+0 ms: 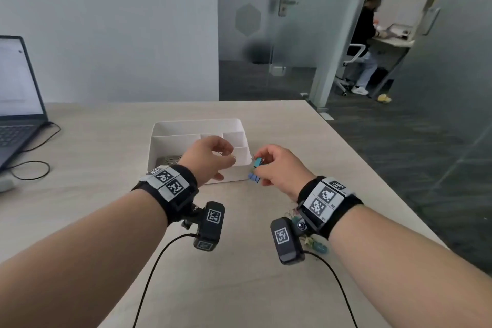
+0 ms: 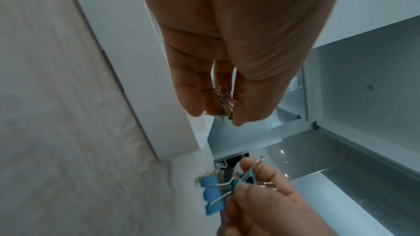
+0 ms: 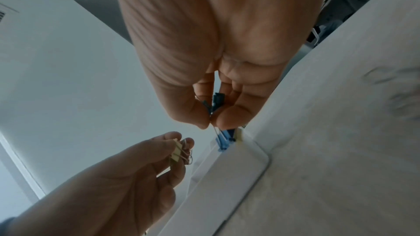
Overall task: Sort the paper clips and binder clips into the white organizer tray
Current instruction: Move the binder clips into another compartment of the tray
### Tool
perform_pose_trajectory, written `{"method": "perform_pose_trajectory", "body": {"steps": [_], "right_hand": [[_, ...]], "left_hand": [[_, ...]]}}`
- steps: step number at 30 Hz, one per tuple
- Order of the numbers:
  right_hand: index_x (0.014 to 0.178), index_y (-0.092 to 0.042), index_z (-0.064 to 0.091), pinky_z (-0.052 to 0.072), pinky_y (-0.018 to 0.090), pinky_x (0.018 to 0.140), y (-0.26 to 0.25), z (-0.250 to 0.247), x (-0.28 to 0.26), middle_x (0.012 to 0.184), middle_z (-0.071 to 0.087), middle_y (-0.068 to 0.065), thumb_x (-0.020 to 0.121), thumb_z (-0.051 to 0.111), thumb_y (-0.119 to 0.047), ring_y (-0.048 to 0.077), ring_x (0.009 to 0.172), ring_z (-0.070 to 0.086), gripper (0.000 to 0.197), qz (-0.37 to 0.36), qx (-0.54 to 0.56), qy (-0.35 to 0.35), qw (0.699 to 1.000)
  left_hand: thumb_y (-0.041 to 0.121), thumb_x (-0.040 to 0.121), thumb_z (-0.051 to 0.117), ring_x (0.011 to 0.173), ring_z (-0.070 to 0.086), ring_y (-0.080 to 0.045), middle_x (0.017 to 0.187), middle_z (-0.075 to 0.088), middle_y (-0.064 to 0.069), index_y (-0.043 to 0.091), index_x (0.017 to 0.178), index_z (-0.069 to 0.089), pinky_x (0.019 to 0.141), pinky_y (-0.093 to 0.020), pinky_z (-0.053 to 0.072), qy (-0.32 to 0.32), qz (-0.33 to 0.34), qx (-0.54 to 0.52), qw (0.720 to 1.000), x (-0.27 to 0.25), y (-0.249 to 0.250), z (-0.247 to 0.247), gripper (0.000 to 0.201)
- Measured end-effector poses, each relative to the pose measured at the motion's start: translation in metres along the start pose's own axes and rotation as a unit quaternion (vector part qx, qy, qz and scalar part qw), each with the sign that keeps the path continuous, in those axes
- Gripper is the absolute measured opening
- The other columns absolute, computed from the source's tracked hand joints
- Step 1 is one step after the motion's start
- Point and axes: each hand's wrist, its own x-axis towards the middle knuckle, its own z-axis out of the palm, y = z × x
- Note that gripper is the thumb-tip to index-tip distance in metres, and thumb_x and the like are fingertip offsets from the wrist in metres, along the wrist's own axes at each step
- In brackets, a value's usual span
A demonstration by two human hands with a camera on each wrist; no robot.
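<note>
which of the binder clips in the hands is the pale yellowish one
The binder clip pinched in the left hand, above the white tray. The clips in the right hand are blue and teal.

This is an office. A pale wood-grain counter (image 1: 106,141) carries an open laptop (image 1: 18,104) with a trailing black cable (image 1: 34,165), well off to the left of the fingers (image 1: 226,149). Beyond the fingers and to the right stands a frosted glass partition with a glass door (image 1: 266,42) and metal handle (image 1: 285,5). Dark grey carpet tiles (image 1: 399,141) cover the floor. Past the partition, a person (image 1: 367,42) sits on a wheeled chair (image 1: 348,66) at another desk (image 1: 391,42).
</note>
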Motion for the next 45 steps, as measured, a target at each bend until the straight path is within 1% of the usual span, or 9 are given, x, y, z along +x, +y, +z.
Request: {"method": "perform_pose_trajectory", "body": {"steps": [8, 14, 20, 25, 28, 32, 35, 38, 45], "right_hand": [[0.107, -0.016, 0.066, 0.063, 0.035, 0.070, -0.023, 0.033, 0.057, 0.105, 0.064, 0.009, 0.083, 0.065, -0.001, 0.023, 0.087, 0.068, 0.029, -0.022, 0.000, 0.020, 1.000], [0.112, -0.023, 0.066, 0.061, 0.038, 0.075, -0.012, 0.045, 0.065, 0.100, 0.067, 0.001, 0.077, 0.073, -0.005, 0.020, 0.081, 0.067, 0.040, -0.030, -0.088, 0.001, 0.996], [0.118, -0.025, 0.065, 0.056, 0.035, 0.084, -0.009, 0.035, 0.054, 0.114, 0.064, -0.006, 0.083, 0.065, -0.008, 0.015, 0.089, 0.061, 0.039, -0.047, -0.106, 0.015, 0.993], [0.108, -0.022, 0.069, 0.048, 0.025, 0.078, 0.001, 0.006, 0.024, 0.104, 0.066, -0.008, 0.089, 0.064, -0.013, 0.007, 0.084, 0.060, 0.022, -0.059, -0.111, 0.034, 0.992], [0.103, -0.021, 0.071, 0.044, 0.023, 0.079, 0.017, -0.019, -0.001, 0.097, 0.066, -0.009, 0.090, 0.063, -0.015, 0.008, 0.086, 0.062, 0.017, -0.037, -0.130, 0.036, 0.990], [0.111, -0.022, 0.070, 0.047, 0.021, 0.076, 0.040, -0.057, -0.039, 0.112, 0.067, -0.006, 0.093, 0.054, -0.016, 0.008, 0.093, 0.063, 0.025, 0.012, -0.190, 0.028, 0.981], [0.127, -0.024, 0.065, 0.048, 0.029, 0.097, 0.056, -0.081, -0.065, 0.131, 0.062, -0.006, 0.095, 0.051, -0.017, 0.010, 0.111, 0.060, 0.036, 0.045, -0.238, 0.001, 0.970], [0.141, -0.026, 0.053, 0.037, 0.029, 0.111, 0.067, -0.096, -0.082, 0.146, 0.051, -0.004, 0.094, 0.050, -0.021, 0.014, 0.130, 0.049, 0.047, 0.057, -0.308, -0.047, 0.949], [0.147, -0.032, 0.043, 0.029, 0.040, 0.117, 0.081, -0.104, -0.088, 0.154, 0.037, -0.005, 0.089, 0.049, -0.035, 0.026, 0.142, 0.027, 0.058, 0.078, -0.387, -0.019, 0.919]], "left_hand": [[0.024, 0.081, 0.071, 0.076, 0.067, -0.020, 0.095, 0.064, 0.012, 0.023, 0.094, 0.065, 0.065, -0.037, 0.061, 0.028, 0.035, 0.126, 0.991, 0.029, -0.022, -0.014, 0.014], [0.038, 0.078, 0.075, 0.085, 0.061, -0.014, 0.094, 0.066, 0.008, 0.026, 0.103, 0.064, 0.075, -0.027, 0.049, -0.001, 0.056, 0.224, 0.973, 0.034, -0.023, -0.008, 0.030], [0.027, 0.082, 0.072, 0.100, 0.056, -0.018, 0.114, 0.058, 0.001, 0.022, 0.119, 0.064, 0.084, -0.026, 0.042, -0.004, 0.062, 0.283, 0.957, 0.027, -0.015, -0.005, 0.038], [0.026, 0.087, 0.066, 0.079, 0.057, -0.006, 0.095, 0.061, 0.016, 0.032, 0.102, 0.067, 0.084, -0.029, 0.051, -0.024, 0.085, 0.250, 0.964, 0.000, -0.013, 0.001, 0.017], [0.024, 0.090, 0.058, 0.098, 0.064, -0.014, 0.111, 0.067, 0.012, 0.033, 0.115, 0.068, 0.092, -0.027, 0.049, -0.076, 0.084, 0.304, 0.946, -0.018, -0.014, 0.016, 0.029], [0.022, 0.090, 0.052, 0.129, 0.049, -0.025, 0.141, 0.052, -0.002, 0.022, 0.135, 0.057, 0.109, -0.032, 0.038, -0.173, 0.041, 0.406, 0.896, -0.030, -0.018, 0.041, 0.045], [0.020, 0.087, 0.053, 0.124, 0.051, -0.026, 0.133, 0.054, -0.005, 0.013, 0.122, 0.064, 0.105, -0.033, 0.042, -0.172, 0.020, 0.399, 0.900, -0.037, -0.013, 0.056, 0.038], [0.025, 0.087, 0.053, 0.129, 0.048, -0.022, 0.138, 0.052, 0.001, 0.022, 0.133, 0.059, 0.109, -0.033, 0.039, -0.189, 0.035, 0.394, 0.899, -0.048, -0.001, 0.074, 0.047], [0.061, 0.072, 0.069, 0.122, 0.053, -0.017, 0.141, 0.044, 0.007, 0.036, 0.147, 0.035, 0.098, -0.036, 0.049, -0.228, 0.065, 0.376, 0.896, -0.070, 0.023, 0.111, 0.086]]}}
